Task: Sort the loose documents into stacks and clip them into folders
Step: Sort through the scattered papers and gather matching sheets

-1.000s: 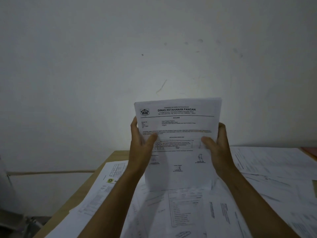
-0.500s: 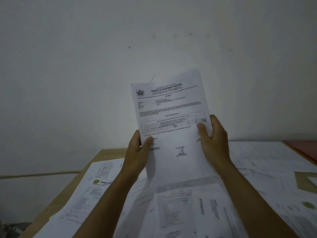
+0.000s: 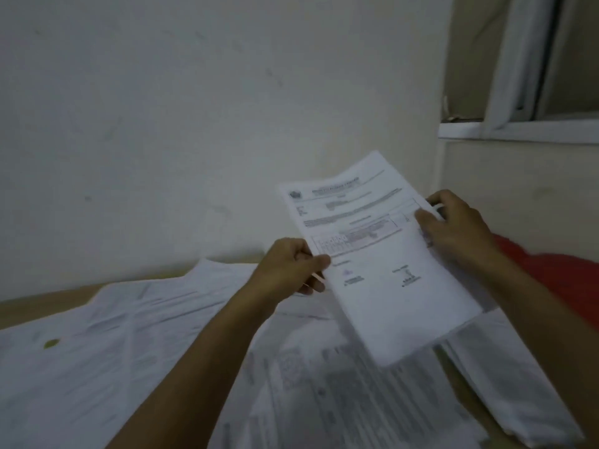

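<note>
Head view: a white printed paper document with a letterhead crest and a table (image 3: 372,251) is held tilted in the air above the wooden counter (image 3: 39,301). The left hand (image 3: 288,270) pinches its left edge — thumb on the face, fingers curled behind. The right hand (image 3: 453,226) grips its right edge, fingers curled round it. Loose white printed sheets (image 3: 136,345) lie spread across the counter; a red flat item (image 3: 564,286) lies beyond the right forearm. Print is blurred — illegible.

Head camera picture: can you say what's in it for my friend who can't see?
Two hands, left and right, hold a printed sheet tilted above a table covered with loose papers. Something red lies at the right, with a white wall behind.
</note>
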